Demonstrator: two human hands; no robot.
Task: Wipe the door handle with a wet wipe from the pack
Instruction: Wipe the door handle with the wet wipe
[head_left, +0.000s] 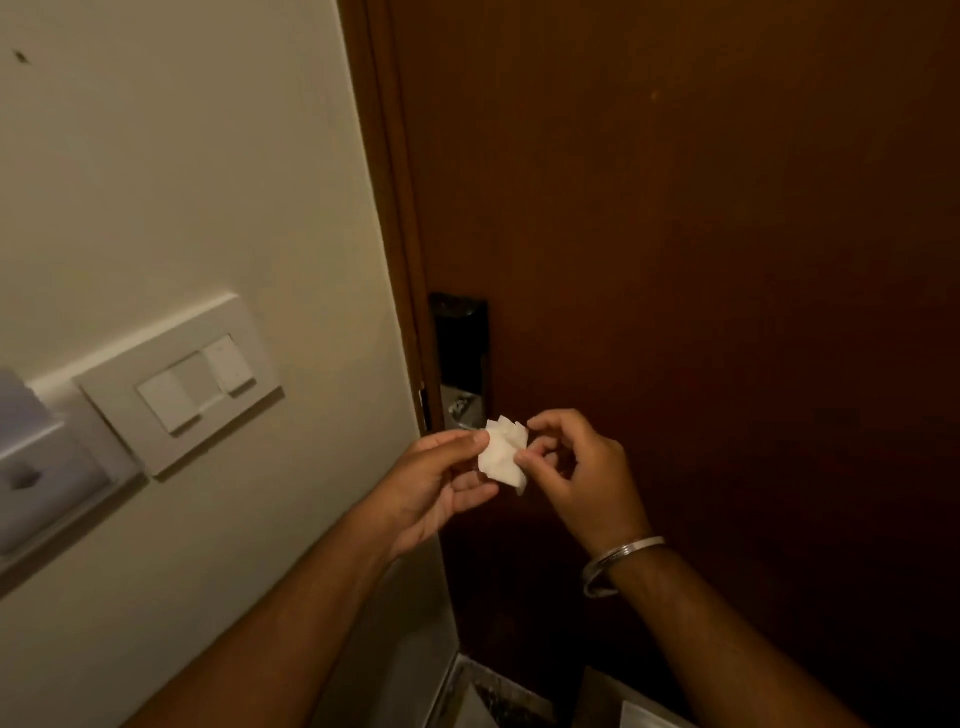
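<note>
A small folded white wet wipe (501, 454) is held between both hands in front of the dark brown door (701, 260). My left hand (436, 488) pinches its left edge with thumb and fingers. My right hand (582, 473), with a metal bangle on the wrist, pinches its right edge. Just above and behind the wipe is the door's black lock plate (460, 343) with a shiny metal part (462, 408) at its lower end; the handle lever is mostly hidden by the wipe and hands. The wipe pack is not in view.
A cream wall (182, 182) on the left carries a white switch panel (195, 382) and a grey card holder (36, 457). The brown door frame (384, 182) runs between wall and door. A floor strip (483, 696) shows at the bottom.
</note>
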